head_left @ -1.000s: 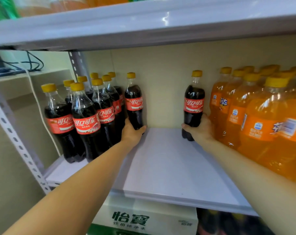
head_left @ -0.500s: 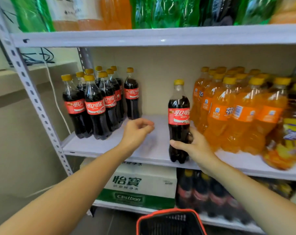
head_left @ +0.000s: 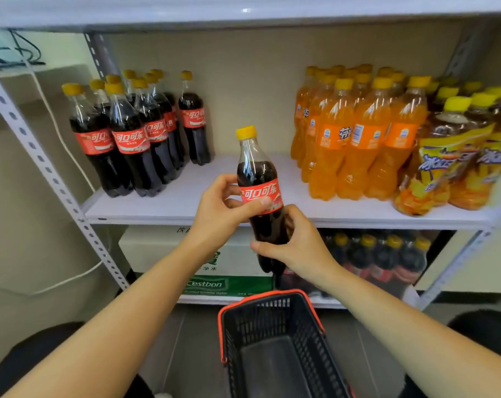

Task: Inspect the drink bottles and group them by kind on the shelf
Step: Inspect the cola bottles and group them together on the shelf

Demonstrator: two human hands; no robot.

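Note:
Both hands hold a cola bottle [head_left: 256, 173] with a yellow cap and red label, upright in front of the white shelf [head_left: 186, 205]. My left hand [head_left: 223, 208] grips it at the label, thumb across the front. My right hand [head_left: 296, 242] grips its lower body. A group of several cola bottles [head_left: 134, 136] stands at the shelf's left. Several orange soda bottles [head_left: 358, 133] stand at the right, with iced tea bottles [head_left: 456, 156] in yellow labels beyond them.
A black shopping basket [head_left: 275, 340] with red rim sits on the floor below my hands. The lower shelf holds a Cestbon water carton [head_left: 212, 271] and more dark bottles [head_left: 381, 254]. A perforated steel upright [head_left: 42, 165] stands left; another shelf board [head_left: 243, 10] runs overhead.
My right hand lifted the cola bottle off the shelf beside the orange sodas and drew it toward me. My left hand left the cola group and took hold of its label. The view pulled back.

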